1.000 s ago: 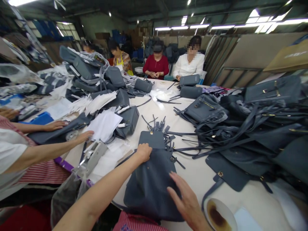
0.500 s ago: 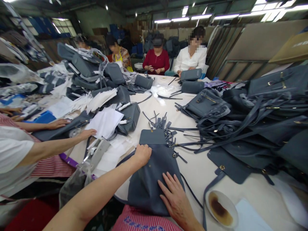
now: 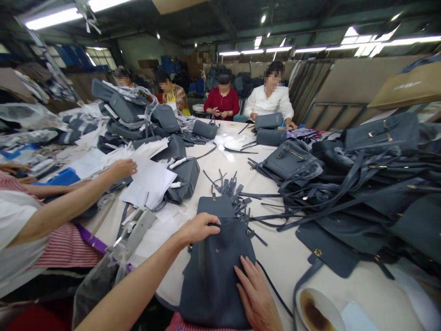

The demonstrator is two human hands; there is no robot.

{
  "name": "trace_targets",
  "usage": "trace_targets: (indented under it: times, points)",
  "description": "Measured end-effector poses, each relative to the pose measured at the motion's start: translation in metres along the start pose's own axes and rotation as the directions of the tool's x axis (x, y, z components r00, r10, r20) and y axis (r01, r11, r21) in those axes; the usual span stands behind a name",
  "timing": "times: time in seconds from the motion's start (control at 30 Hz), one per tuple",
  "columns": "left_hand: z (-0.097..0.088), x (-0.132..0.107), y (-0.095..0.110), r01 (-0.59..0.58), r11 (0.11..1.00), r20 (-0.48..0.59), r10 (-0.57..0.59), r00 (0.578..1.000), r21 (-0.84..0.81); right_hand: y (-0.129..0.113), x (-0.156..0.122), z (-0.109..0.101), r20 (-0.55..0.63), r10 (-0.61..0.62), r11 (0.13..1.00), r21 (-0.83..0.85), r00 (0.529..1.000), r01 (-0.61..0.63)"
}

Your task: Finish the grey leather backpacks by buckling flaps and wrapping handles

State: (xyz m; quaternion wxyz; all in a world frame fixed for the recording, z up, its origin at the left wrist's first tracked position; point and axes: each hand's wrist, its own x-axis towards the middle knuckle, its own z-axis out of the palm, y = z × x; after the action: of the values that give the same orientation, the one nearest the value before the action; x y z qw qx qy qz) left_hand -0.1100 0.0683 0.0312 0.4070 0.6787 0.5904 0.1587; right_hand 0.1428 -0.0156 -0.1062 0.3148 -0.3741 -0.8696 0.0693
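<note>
A dark blue-grey bag (image 3: 220,285) lies on the table before me, its flap (image 3: 213,207) folded open away from me. My left hand (image 3: 200,227) is at the bag's mouth, fingers bent and closed on the upper edge; the fingertips are partly hidden. On the bag's right side rests my right hand (image 3: 258,292), flat with fingers spread. Several short straps with buckles (image 3: 234,193) lie in a bunch beside the flap.
Blue-grey bags (image 3: 361,193) and long straps are heaped on the right. A bowl of brown liquid (image 3: 319,310) stands near my right hand. At left are a grey metal device (image 3: 138,230), white paper (image 3: 148,179) and a co-worker's arm (image 3: 86,188). Several people sit across the table.
My left hand has shifted slightly left on the bag's mouth and its fist has loosened. My right hand stays flat on the bag. The co-worker's hand at left has lifted over the papers.
</note>
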Motion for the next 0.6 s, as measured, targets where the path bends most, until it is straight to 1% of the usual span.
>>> trace_targets:
  times: [0.1,0.13,0.17,0.23,0.3,0.33,0.37,0.4,0.43,0.47,0.5,0.53,0.57,0.6]
  points:
    - [0.001,-0.009,-0.002,-0.031,0.973,0.019,0.036,0.999,-0.227,-0.006,0.021,-0.015,-0.061,0.186,0.972,0.159,0.981,-0.175]
    - [0.001,-0.011,-0.002,-0.033,0.957,0.021,0.041,0.999,-0.289,-0.008,0.033,-0.022,-0.072,0.229,0.957,0.202,0.971,-0.210]
    - [0.001,-0.012,-0.003,-0.034,0.939,0.023,0.044,0.999,-0.343,-0.010,0.047,-0.030,-0.078,0.245,0.948,0.231,0.966,-0.221]
    - [0.001,-0.013,-0.003,-0.033,0.905,0.031,0.051,0.998,-0.424,-0.010,0.080,-0.044,-0.073,0.209,0.950,0.251,0.975,-0.185]
    - [0.001,-0.012,-0.002,-0.035,0.881,0.036,0.059,0.998,-0.471,-0.006,0.116,-0.055,-0.005,0.120,0.961,0.251,0.993,-0.115]
    - [0.001,-0.012,0.000,-0.037,0.874,0.037,0.063,0.997,-0.485,-0.004,0.134,-0.059,0.060,0.073,0.962,0.258,0.995,-0.086]
    - [0.000,-0.013,0.002,-0.041,0.869,0.037,0.068,0.997,-0.493,-0.002,0.149,-0.062,0.146,0.034,0.959,0.273,0.989,-0.074]
    - [-0.001,-0.015,0.005,-0.045,0.866,0.036,0.073,0.997,-0.498,-0.001,0.162,-0.064,0.246,0.001,0.955,0.288,0.969,-0.074]
    - [-0.003,-0.018,0.006,-0.050,0.868,0.047,0.084,0.995,-0.495,-0.001,0.172,-0.066,0.340,-0.033,0.954,0.292,0.940,-0.072]
    - [-0.005,-0.021,0.007,-0.056,0.873,0.069,0.102,0.992,-0.485,-0.003,0.178,-0.067,0.414,-0.062,0.958,0.280,0.908,-0.062]
    - [-0.009,-0.024,0.006,-0.064,0.879,0.093,0.121,0.988,-0.473,-0.007,0.181,-0.068,0.457,-0.086,0.967,0.253,0.885,-0.036]
    - [-0.012,-0.026,0.002,-0.068,0.882,0.100,0.128,0.987,-0.466,-0.012,0.180,-0.068,0.469,-0.111,0.976,0.219,0.876,0.006]
    - [-0.016,-0.027,-0.004,-0.060,0.884,0.068,0.102,0.992,-0.463,-0.019,0.176,-0.068,0.455,-0.132,0.981,0.186,0.881,0.051]
    - [-0.020,-0.025,-0.013,-0.039,0.885,-0.005,0.042,0.999,-0.464,-0.027,0.171,-0.068,0.419,-0.153,0.983,0.161,0.895,0.092]
